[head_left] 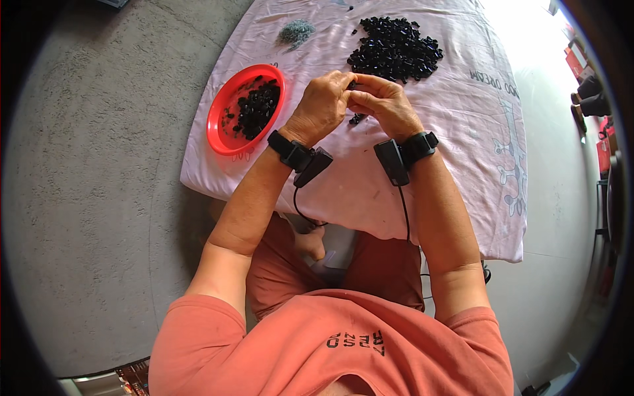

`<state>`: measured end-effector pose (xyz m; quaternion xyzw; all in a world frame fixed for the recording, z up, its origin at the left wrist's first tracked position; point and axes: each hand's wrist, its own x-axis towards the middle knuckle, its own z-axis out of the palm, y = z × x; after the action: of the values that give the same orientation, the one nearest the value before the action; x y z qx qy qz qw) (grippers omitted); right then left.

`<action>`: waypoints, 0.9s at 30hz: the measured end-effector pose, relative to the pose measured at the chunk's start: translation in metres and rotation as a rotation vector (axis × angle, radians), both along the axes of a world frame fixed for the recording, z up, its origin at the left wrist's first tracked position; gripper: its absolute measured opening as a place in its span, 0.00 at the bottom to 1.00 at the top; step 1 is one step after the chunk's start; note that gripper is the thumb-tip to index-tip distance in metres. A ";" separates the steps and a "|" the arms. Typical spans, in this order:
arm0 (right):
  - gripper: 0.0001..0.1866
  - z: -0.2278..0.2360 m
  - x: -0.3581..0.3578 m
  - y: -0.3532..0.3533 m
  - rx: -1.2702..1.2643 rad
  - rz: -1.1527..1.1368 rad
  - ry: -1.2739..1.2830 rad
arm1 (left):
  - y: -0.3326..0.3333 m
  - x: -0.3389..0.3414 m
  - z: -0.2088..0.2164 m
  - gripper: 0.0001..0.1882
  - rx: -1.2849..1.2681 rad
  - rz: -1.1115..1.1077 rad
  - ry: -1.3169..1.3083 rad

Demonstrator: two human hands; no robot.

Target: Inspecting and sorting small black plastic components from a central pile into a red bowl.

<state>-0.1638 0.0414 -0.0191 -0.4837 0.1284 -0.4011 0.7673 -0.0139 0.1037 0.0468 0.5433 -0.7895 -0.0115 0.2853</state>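
Observation:
My left hand and my right hand meet over the cloth, fingertips pinched together. Between them shows a bit of a small black piece, mostly hidden by the fingers. Just below the fingers, one or two more small black pieces lie on the cloth. Beyond my right hand spreads a large pile of shiny black pieces. To the left of my left hand stands a red round basin with a heap of black pieces in it.
A small heap of thin greyish bits lies at the far left of the table, which a pale pink printed cloth covers. Black devices are strapped to both wrists, their cables hanging down. Shoes and red items stand at the far right.

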 end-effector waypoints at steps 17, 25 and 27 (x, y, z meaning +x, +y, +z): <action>0.12 0.002 -0.018 -0.020 0.219 -0.399 -0.026 | 0.019 0.094 -0.025 0.13 -0.225 0.567 -0.085; 0.11 -0.005 -0.014 -0.022 0.143 -0.473 0.031 | 0.043 0.113 -0.033 0.11 -0.216 0.667 -0.133; 0.11 -0.007 -0.015 -0.024 0.145 -0.495 0.040 | 0.035 0.084 -0.027 0.07 -0.241 0.467 -0.057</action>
<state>-0.1792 0.0176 -0.0259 -0.3893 0.2865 -0.5567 0.6756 0.0703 0.1385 0.0195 0.6731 -0.6460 0.1639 0.3206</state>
